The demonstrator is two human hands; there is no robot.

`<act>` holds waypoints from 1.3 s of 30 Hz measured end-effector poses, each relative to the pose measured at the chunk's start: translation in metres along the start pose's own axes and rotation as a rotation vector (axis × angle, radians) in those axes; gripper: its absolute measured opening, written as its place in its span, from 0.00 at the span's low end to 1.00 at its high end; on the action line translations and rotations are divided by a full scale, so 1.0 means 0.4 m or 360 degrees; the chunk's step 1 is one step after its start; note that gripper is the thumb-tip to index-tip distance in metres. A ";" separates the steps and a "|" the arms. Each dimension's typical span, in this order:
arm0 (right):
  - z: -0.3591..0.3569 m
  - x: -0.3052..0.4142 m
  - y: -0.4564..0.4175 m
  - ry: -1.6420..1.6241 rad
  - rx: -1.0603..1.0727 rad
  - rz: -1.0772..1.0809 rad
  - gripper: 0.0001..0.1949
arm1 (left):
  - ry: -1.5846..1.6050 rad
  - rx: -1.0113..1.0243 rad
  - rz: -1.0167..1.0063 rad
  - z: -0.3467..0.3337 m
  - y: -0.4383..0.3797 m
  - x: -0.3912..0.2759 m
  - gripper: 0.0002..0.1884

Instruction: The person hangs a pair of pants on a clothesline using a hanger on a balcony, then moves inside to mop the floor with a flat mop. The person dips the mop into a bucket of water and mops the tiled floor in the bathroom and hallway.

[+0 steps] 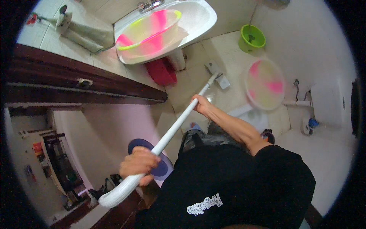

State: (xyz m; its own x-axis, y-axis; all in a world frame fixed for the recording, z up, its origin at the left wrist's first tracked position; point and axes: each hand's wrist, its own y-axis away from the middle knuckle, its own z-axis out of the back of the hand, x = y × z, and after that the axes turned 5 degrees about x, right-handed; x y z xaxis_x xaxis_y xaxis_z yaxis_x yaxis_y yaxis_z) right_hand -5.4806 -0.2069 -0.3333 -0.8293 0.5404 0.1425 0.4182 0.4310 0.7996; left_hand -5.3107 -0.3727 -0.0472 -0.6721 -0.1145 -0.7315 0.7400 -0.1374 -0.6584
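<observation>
My left hand [140,164] is wrapped around the upper part of a long white pole [174,126], near its thick, curved end. Farther down the same pole, my right hand [201,104] grips it. The pole reaches down to a flat, white and grey cleaning head [218,75] on the tiled bathroom floor. Clear water or a wet shine appears beside the head. Behind my left hand is a round blue-purple object [161,167], partly hidden.
A pink and yellow plastic basin [151,31] sits in the white washbasin [204,13], with a red tub [162,71] below. A green bucket [251,40], another patterned basin [266,84] and a squat toilet [254,116] lie ahead and right. A dark door edge [85,77] stands left.
</observation>
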 end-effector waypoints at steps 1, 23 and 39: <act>0.019 -0.001 -0.080 0.0006 -0.0013 0.0005 0.07 | 0.0039 -0.0184 -0.0077 -0.030 0.009 0.039 0.14; -0.075 -0.201 -0.197 0.0870 0.0248 -0.0648 0.07 | -0.0907 -0.0911 0.0239 -0.232 0.045 -0.047 0.04; -0.023 -0.227 -0.032 0.0655 0.0141 -0.0910 0.09 | -0.0767 -0.1076 0.0512 -0.166 -0.021 -0.162 0.04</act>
State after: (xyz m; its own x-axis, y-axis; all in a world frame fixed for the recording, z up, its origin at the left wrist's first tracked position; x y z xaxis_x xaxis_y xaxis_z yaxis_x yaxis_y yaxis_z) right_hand -5.4139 -0.2680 -0.3511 -0.9933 -0.0973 -0.0623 -0.1100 0.6321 0.7670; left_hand -5.2716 -0.2989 -0.0061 -0.2540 -0.4699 -0.8454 0.6488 0.5654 -0.5093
